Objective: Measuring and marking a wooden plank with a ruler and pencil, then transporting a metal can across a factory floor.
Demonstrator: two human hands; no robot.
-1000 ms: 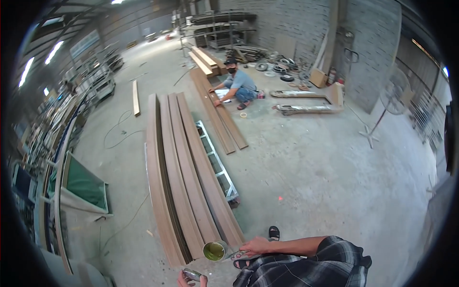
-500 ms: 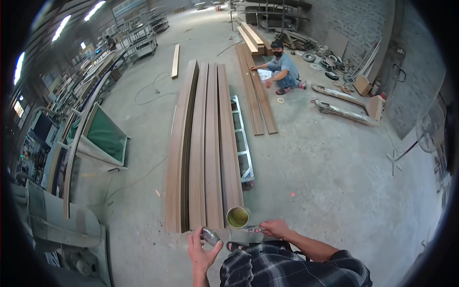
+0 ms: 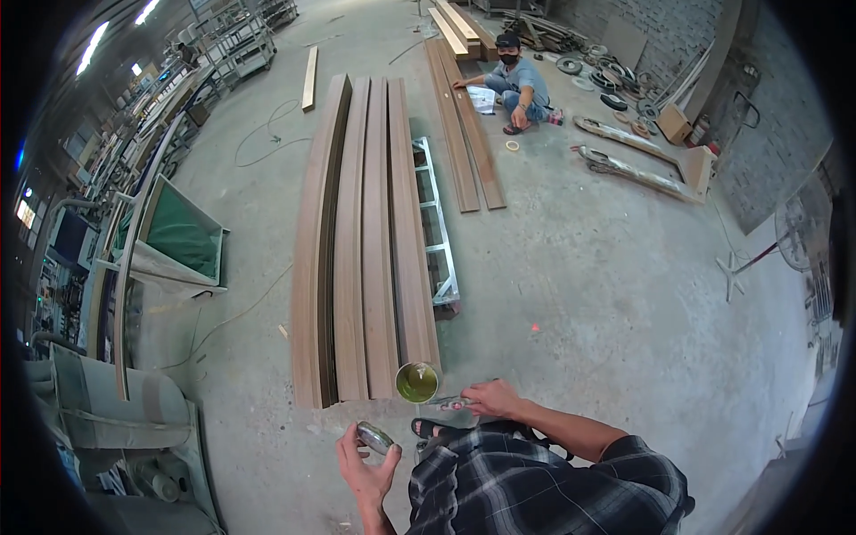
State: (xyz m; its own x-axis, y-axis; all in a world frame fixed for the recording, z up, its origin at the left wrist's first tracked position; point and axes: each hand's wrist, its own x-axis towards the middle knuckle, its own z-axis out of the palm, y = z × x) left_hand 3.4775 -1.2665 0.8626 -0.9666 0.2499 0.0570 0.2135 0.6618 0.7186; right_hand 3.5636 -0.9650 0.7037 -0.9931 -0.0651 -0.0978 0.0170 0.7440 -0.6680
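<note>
My left hand (image 3: 366, 469) grips a small round metal piece (image 3: 374, 438), dark and shiny like a tin or its lid, by the edges between fingers and thumb. Closed around a narrow greyish tool (image 3: 453, 404) with reddish spots is my right hand (image 3: 493, 398); the tool's exact kind is unclear. Its far end meets or overlaps the rim of an open round can (image 3: 417, 382) with yellow-green contents. That can sits at the near right end of several long brown boards (image 3: 364, 250); whether it rests on them I cannot tell.
A metal frame (image 3: 434, 218) runs along the boards' right side. Farther right, a masked person (image 3: 520, 87) squats beside two brown planks (image 3: 464, 134). A pallet jack (image 3: 642, 160) and a standing fan (image 3: 785, 236) are at right. Machinery (image 3: 116, 401) and a green-lined bin (image 3: 183, 232) stand left.
My view has shifted, so the boards and can appear higher and further left. Both hands keep their holds. The other person's near hand has lowered toward the floor.
</note>
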